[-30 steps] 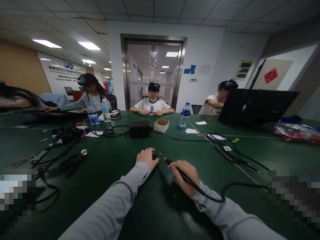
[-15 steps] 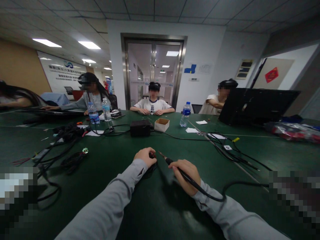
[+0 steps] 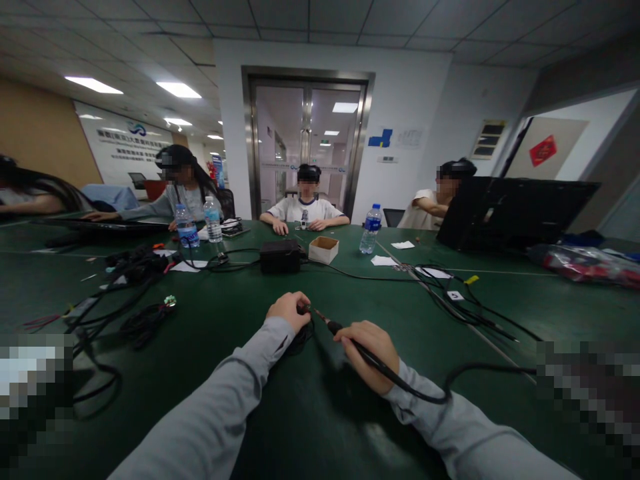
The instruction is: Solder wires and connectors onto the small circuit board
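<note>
In the middle of the green table, my left hand (image 3: 290, 312) is closed on a small dark part at the end of a black cable (image 3: 301, 339); the fingers hide most of that part. My right hand (image 3: 371, 353) grips a soldering iron (image 3: 334, 326) like a pen. Its thin metal tip points left and sits close to the small part by my left fingertips. Whether the tip touches it, I cannot tell. From the iron's handle a black cord runs back over my right wrist and off to the right.
Beyond my hands stand a black box (image 3: 280, 257) and a small open carton (image 3: 324, 249). Tangled cables (image 3: 137, 267) lie left, more cables (image 3: 465, 303) right. Bottles (image 3: 371, 230) stand farther back. A co-worker (image 3: 306, 207) sits opposite; a black monitor (image 3: 515, 213) stands at right.
The soldering iron in my right hand has moved slightly left, bringing its tip nearer my left fingertips. Across the table, the co-worker's hand on the left side has shifted left and down.
</note>
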A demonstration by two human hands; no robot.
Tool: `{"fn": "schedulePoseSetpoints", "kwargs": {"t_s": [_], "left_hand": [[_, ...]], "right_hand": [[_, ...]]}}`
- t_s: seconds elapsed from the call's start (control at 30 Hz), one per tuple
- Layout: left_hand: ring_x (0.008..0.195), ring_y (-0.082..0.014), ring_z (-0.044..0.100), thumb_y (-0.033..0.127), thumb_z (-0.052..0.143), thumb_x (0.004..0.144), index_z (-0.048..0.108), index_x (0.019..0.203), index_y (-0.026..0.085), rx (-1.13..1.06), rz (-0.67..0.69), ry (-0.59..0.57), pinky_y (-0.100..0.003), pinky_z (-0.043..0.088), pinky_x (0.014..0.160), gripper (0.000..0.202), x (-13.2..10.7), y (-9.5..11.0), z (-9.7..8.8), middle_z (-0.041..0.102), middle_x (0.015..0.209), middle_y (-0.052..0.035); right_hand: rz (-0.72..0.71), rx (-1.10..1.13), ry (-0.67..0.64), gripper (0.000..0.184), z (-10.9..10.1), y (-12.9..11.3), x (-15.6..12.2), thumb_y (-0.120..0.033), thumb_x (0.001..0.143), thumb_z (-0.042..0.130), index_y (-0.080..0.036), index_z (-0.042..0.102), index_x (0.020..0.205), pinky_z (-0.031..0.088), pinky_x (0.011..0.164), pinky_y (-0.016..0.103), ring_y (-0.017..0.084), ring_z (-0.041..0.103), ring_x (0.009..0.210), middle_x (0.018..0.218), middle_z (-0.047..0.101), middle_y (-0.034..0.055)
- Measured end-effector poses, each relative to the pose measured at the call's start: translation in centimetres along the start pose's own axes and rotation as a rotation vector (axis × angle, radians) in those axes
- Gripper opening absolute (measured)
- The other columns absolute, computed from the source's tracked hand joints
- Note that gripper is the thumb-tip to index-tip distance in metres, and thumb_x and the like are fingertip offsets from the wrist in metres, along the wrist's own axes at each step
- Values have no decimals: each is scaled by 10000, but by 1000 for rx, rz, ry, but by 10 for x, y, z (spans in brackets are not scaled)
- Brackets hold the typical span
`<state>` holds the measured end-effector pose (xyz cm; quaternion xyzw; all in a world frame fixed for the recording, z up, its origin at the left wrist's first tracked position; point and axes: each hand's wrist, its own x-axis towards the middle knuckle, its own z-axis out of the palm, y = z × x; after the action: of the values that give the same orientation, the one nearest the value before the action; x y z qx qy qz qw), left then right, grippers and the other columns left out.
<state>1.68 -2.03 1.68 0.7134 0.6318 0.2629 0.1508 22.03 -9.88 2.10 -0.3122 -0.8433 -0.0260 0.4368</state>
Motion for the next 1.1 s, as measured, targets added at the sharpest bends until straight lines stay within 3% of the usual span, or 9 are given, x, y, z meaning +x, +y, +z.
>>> {"fn": "schedulePoseSetpoints", "kwargs": {"t_s": [0.23, 0.6, 0.87, 1.1], "left_hand": [[862, -168, 657, 202, 721, 684, 737, 908, 280, -35, 43, 27, -254, 497, 762, 238, 11, -13, -4, 684, 928, -4], [758, -117, 653, 79, 687, 655, 723, 842, 202, -205, 275, 125, -238, 554, 786, 227, 13, -25, 12, 593, 844, -3], [782, -119, 643, 64, 681, 640, 705, 806, 199, -216, 283, 149, -250, 568, 790, 216, 10, -21, 9, 574, 873, -4], [798, -142, 662, 82, 662, 670, 697, 831, 197, -168, 242, 104, -260, 538, 804, 202, 7, -20, 8, 677, 863, -8]], "right_hand": [[-54, 15, -7, 226, -1, -2, 0, -184, 935, 443, -198, 651, 849, 395, 625, 272, 139, 576, 613, 688, 659, 18], [-104, -13, -62, 241, -1, -3, 0, -194, 953, 413, -192, 643, 878, 372, 621, 274, 135, 547, 609, 673, 613, 16], [-67, -34, -121, 225, 3, 3, -3, -207, 963, 419, -204, 641, 928, 380, 653, 273, 140, 569, 656, 719, 629, 17], [-57, -28, -129, 236, 3, 1, -2, -213, 970, 406, -206, 638, 930, 380, 658, 274, 142, 572, 655, 720, 629, 18]]}}
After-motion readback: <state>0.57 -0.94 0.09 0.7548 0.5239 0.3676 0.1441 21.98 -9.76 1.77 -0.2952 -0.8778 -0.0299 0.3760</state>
